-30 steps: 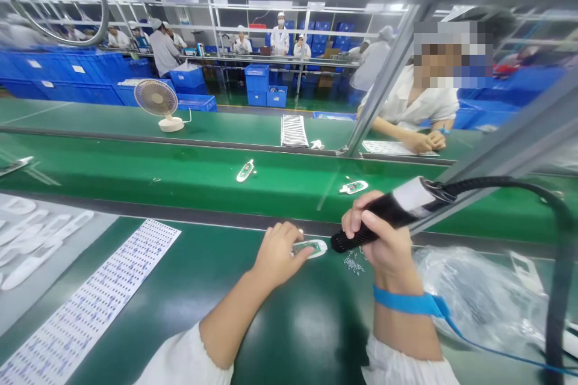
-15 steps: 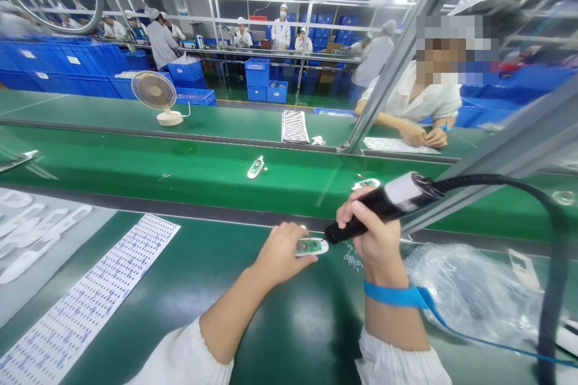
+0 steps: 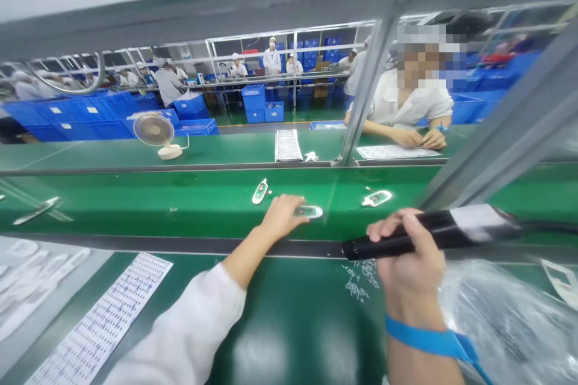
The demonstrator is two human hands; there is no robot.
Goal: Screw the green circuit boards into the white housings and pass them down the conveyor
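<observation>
My left hand point(image 3: 283, 216) reaches over the green belt point(image 3: 203, 210) and grips a small white part with a green circuit board point(image 3: 311, 212) between thumb and fingers. Wrapped round a black electric screwdriver point(image 3: 433, 231) is my right hand point(image 3: 409, 246), a blue band on its wrist. The tool's tip points left, just above a scatter of small screws point(image 3: 359, 281) on the green table. Two similar white parts lie on the belt, one point(image 3: 260, 191) left of my left hand and another point(image 3: 377, 198) to its right.
A sheet of printed labels point(image 3: 106, 319) and white casings point(image 3: 36, 289) lie at the left. A clear plastic bag point(image 3: 501, 319) is at the right. Beyond the belt stand a small fan point(image 3: 156, 132), a slanting metal post point(image 3: 368, 90) and a seated person point(image 3: 406, 96).
My left hand has moved forward with the white part, from the table to over the belt. The screwdriver has moved away from that part, and the camera view has shifted.
</observation>
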